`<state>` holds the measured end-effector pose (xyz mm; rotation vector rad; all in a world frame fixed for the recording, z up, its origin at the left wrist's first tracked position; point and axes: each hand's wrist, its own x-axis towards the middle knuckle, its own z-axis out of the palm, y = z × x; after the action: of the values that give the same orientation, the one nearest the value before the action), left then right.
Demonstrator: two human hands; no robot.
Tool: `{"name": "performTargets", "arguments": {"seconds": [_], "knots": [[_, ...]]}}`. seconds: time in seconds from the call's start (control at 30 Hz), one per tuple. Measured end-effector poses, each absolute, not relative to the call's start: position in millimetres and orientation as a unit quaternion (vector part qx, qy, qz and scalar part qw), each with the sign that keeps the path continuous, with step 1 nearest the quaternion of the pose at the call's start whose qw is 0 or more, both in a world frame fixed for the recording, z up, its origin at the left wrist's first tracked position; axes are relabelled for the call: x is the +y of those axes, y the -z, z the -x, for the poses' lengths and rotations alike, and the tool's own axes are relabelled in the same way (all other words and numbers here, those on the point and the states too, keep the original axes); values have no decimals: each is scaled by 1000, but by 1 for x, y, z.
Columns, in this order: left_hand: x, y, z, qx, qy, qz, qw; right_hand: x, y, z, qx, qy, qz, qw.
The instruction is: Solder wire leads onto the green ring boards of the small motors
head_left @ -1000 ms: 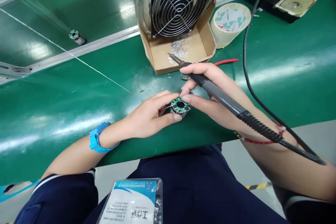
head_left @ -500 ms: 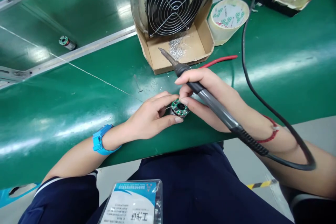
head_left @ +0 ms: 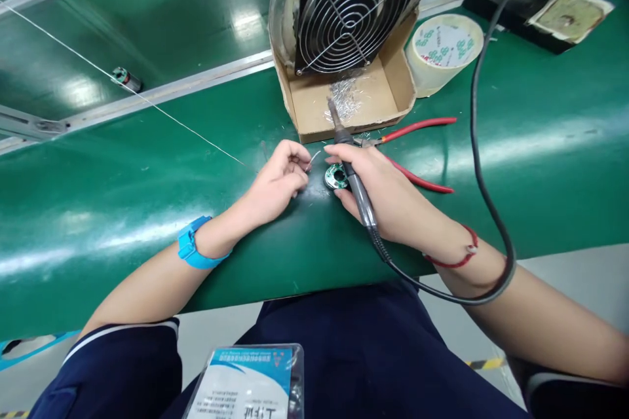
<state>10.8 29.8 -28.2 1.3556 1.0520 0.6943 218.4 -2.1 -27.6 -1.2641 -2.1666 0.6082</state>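
My left hand (head_left: 272, 186) is closed in a pinch on a thin solder wire (head_left: 315, 156), whose short end sticks out toward the right. My right hand (head_left: 393, 193) holds a soldering iron (head_left: 362, 201), its tip pointing up and away over the edge of a cardboard tray. The fingertips of that same hand also reach round a small round motor (head_left: 335, 177) with a green circuit board on top. The motor stands on the green bench, partly hidden by the hand and the iron. A small gap separates the wire's end from the motor.
A fan with a wire guard (head_left: 348, 25) stands in the cardboard tray (head_left: 339, 127) beside metal clippings. Red-handled pliers (head_left: 422, 126) lie right of it. Beyond are a tape roll (head_left: 432, 72) and an iron stand (head_left: 515, 19). Another motor (head_left: 126, 79) sits at upper left; a thin strand (head_left: 181, 123) crosses there.
My left hand has left the motor and moved up and leftward with the wire. My right hand has shifted round the motor, and the iron has swung more upright. The pliers now show more fully.
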Motion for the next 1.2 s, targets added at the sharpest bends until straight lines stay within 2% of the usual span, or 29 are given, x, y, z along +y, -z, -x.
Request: {"name": "performTargets", "arguments": {"seconds": [0.1, 0.3, 0.4, 0.7, 1.2], "knots": [[33, 25, -6, 454, -300, -589, 598, -5, 22, -225, -794, -272, 453, 302], [25, 24, -8, 421, -304, -702, 487, -34, 19, -244, -630, -258, 534, 501], [22, 25, -8, 409, -303, -723, 466, -50, 20, -248, -582, -273, 534, 548], [22, 24, -11, 401, -305, -728, 465, -62, 22, -247, -571, -321, 531, 538], [27, 28, -20, 384, -271, -758, 452, -56, 13, -254, -626, -272, 538, 495]]}}
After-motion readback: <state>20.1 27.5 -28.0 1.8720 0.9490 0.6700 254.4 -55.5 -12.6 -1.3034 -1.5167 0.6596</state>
